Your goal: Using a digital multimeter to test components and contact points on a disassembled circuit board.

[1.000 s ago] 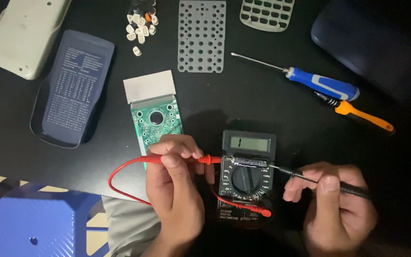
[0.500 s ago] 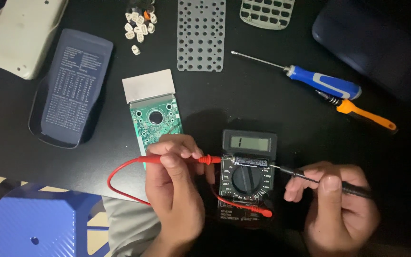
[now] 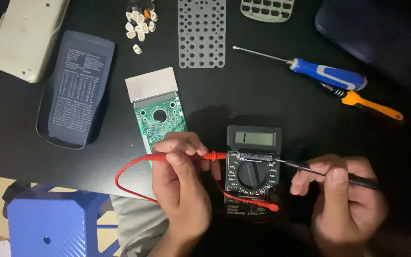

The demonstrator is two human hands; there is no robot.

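Observation:
A black digital multimeter (image 3: pixel 253 169) lies on the dark table, its display lit. My left hand (image 3: pixel 181 185) pinches the red test probe (image 3: pixel 204 155), its red lead (image 3: pixel 128 171) looping off to the left. My right hand (image 3: pixel 346 200) grips the black test probe (image 3: pixel 310 167). Both probe tips meet a small thin part (image 3: pixel 257 155) lying across the meter just under the display. A green circuit board (image 3: pixel 160 118) with a silver panel sits just above my left hand.
A blue-handled screwdriver (image 3: pixel 319 72) and an orange-handled one (image 3: pixel 372 106) lie upper right. A grey rubber keypad sheet (image 3: pixel 201 32), loose key caps (image 3: pixel 139 21), a dark calculator cover (image 3: pixel 76 88) and a beige case shell (image 3: pixel 27 35) lie along the top and left. A blue stool (image 3: pixel 53 223) is lower left.

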